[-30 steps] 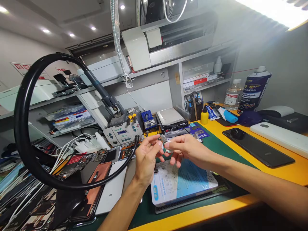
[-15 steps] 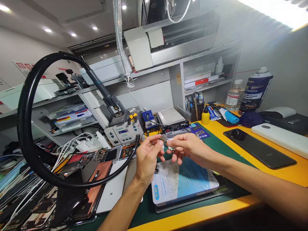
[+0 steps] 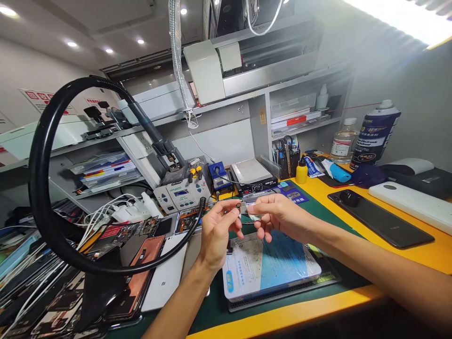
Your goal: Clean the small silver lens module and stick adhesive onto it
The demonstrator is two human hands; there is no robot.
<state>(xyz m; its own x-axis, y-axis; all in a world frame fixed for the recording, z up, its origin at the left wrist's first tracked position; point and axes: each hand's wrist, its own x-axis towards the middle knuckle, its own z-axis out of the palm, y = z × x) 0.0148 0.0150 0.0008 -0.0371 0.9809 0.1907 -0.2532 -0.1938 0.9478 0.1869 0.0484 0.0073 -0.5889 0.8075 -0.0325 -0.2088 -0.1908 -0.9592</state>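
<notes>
A small silvery part (image 3: 243, 207), too small to make out clearly, is held up between both hands. My left hand (image 3: 218, 228) pinches its left side between thumb and fingertips. On its right side, my right hand (image 3: 273, 212) grips it with thumb and forefinger, the other fingers curled below. Both hands are above the back edge of a blue and white box (image 3: 278, 263) that lies on the green mat (image 3: 208, 315).
A black flexible hose (image 3: 35, 188) loops across the left side over phones and circuit boards. Behind the hands stands a grey soldering station (image 3: 181, 193). A black phone (image 3: 381, 219), yellow bottle (image 3: 301, 171) and spray can (image 3: 376, 134) are on the right.
The small part has turned slightly between my fingers, with its silvery face showing more. My right hand has shifted a little; the view has moved very slightly.
</notes>
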